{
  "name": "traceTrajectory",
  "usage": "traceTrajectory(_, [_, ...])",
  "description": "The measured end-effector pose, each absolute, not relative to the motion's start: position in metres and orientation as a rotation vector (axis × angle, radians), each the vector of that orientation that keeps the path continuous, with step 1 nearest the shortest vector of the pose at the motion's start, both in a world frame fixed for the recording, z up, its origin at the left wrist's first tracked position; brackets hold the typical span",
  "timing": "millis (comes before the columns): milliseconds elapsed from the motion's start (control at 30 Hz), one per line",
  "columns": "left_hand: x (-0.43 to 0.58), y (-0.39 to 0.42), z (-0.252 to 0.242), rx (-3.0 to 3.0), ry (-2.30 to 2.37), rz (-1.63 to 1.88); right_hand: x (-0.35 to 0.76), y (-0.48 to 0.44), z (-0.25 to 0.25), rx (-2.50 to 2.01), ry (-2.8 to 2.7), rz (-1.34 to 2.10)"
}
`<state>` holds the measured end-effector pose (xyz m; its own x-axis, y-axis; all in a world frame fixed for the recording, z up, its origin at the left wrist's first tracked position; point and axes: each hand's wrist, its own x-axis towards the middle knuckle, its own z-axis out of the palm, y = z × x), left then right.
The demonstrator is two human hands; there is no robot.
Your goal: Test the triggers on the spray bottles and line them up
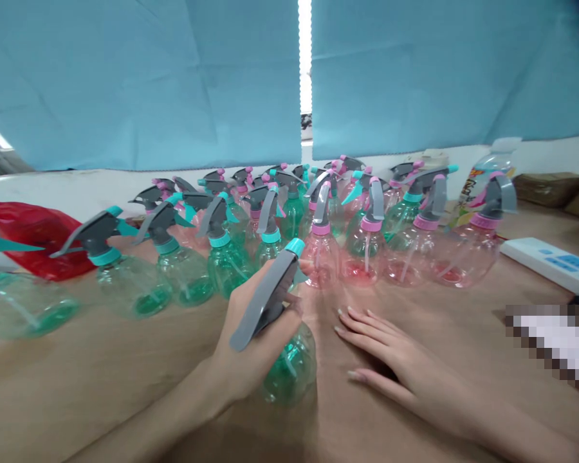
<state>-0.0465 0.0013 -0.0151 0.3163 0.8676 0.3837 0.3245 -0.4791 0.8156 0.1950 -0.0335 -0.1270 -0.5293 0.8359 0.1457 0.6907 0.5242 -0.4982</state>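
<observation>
My left hand [251, 321] is wrapped round the neck of a green spray bottle [289, 373] with a grey trigger head and a turquoise nozzle. The bottle is at the near middle of the table, its nozzle pointing away from me. My right hand [390, 347] lies on the brown tabletop to its right, fingers stretched out, holding nothing. Just beyond my hands stands a row of similar bottles, among them a green spray bottle [229, 260] on the left and a pink spray bottle [364, 260] on the right. My left hand hides part of the row.
More spray bottles crowd together behind the front row. A red plastic bag [53, 238] lies at the left. At the right are a white power strip [554, 260], a labelled drink bottle [487, 173] and a blurred-out rectangular object [560, 341]. Blue cloth [149, 77] hangs behind the table.
</observation>
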Motion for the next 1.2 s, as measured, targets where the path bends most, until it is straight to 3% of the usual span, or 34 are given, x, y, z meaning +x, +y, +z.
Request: traceTrajectory(1200, [-0.044,-0.004,-0.007,1.811,1.068,1.051,0.198,-0.032,-0.123,-1.358,-2.489,0.560])
